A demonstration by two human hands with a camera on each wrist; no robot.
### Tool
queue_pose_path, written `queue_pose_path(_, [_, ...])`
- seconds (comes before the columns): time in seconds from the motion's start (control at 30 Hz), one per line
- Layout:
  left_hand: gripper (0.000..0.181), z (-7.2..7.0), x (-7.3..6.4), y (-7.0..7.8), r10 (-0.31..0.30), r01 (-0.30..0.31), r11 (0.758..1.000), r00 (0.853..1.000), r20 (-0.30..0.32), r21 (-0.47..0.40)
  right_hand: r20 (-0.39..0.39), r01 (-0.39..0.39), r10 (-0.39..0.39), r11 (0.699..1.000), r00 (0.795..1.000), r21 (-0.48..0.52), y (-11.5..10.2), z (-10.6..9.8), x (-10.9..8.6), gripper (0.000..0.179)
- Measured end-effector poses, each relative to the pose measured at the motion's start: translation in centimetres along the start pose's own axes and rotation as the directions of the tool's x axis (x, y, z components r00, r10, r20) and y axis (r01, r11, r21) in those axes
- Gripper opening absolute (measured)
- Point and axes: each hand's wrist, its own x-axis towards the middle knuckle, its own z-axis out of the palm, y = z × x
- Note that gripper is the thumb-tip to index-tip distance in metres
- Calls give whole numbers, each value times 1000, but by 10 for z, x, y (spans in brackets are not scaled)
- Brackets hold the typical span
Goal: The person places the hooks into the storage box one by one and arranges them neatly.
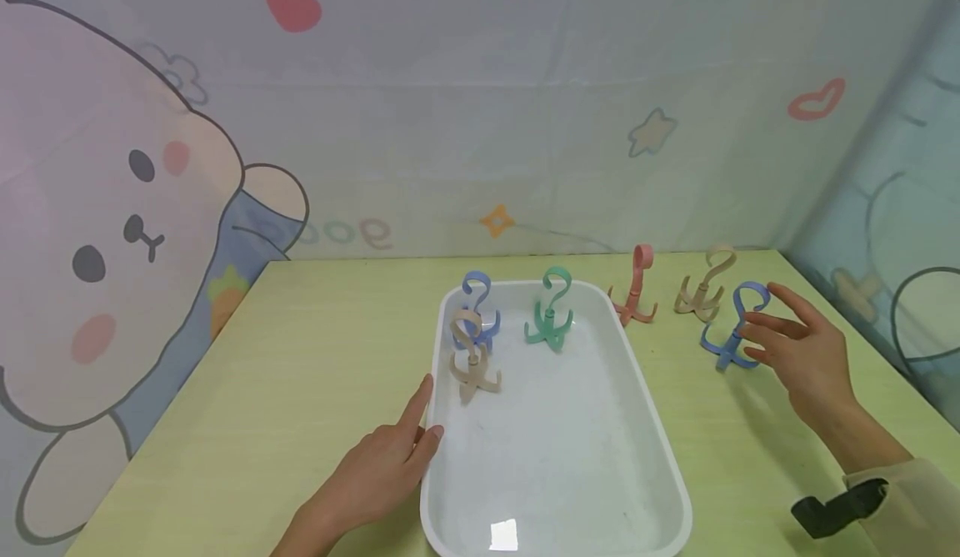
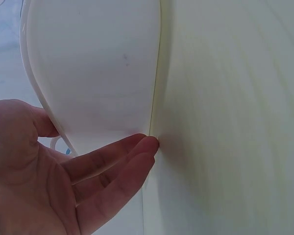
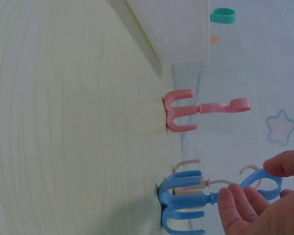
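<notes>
My right hand pinches the curved top of a blue multi-prong hook at the table's right. In the right wrist view the thumb lies on the loop of that blue hook, and its prongs touch the tabletop. Fairly straight fingers of my left hand rest against the outer left side of a white tray, with the thumb at its rim. Inside the tray stand a second blue hook, a beige hook and a green hook.
Right of the tray, a pink hook and another beige hook stand on the pale yellow-green table. A printed cloth hangs behind the table, and another cloth side borders it on the right.
</notes>
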Motion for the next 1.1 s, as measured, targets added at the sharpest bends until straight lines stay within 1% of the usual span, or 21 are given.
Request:
queue_pose_path(0.07, [67, 0, 0, 0, 3, -3, 1000, 1000, 1, -1, -5, 0, 0, 1000, 1000, 9, 1, -1, 1, 75])
queue_pose_path(0.2, [67, 0, 0, 0, 4, -4, 1000, 1000, 1, -3, -15, -10, 11, 998, 1000, 57, 0, -2, 3, 76])
queue_pose_path(0.3, [67, 0, 0, 0, 5, -5, 1000, 1000, 0, -4, -24, -15, 16, 997, 1000, 69, -1, -3, 4, 77])
queue_pose_path(0.63, [67, 0, -1, 0, 7, -7, 1000, 1000, 4, -3, -40, -12, 13, 999, 999, 37, -1, -5, 6, 76])
queue_pose_path(0.73, [67, 0, -2, 0, 7, -7, 1000, 1000, 3, -2, -41, 4, -5, 1000, 999, -22, 2, -7, 8, 75])
queue_pose_path(0.8, [67, 0, -2, 0, 8, -8, 1000, 1000, 2, 0, -41, 18, -22, 994, 999, -109, 4, -8, 10, 75])
queue_pose_path(0.9, [67, 0, -1, -1, 13, -13, 1000, 1000, -3, 2, -46, 34, -47, 965, 998, -259, 6, -9, 13, 75])
queue_pose_path(0.97, [67, 0, -1, -1, 15, -15, 1000, 1000, -5, 4, -52, 32, -52, 945, 997, -326, 7, -9, 14, 75])
queue_pose_path(1.03, [67, 0, -1, -1, 15, -15, 1000, 1000, -5, 6, -56, 29, -52, 938, 997, -347, 7, -9, 16, 74])
queue_pose_path(1.1, [67, 0, -1, -1, 14, -14, 1000, 1000, -4, 6, -55, 26, -47, 941, 997, -339, 6, -8, 17, 75])
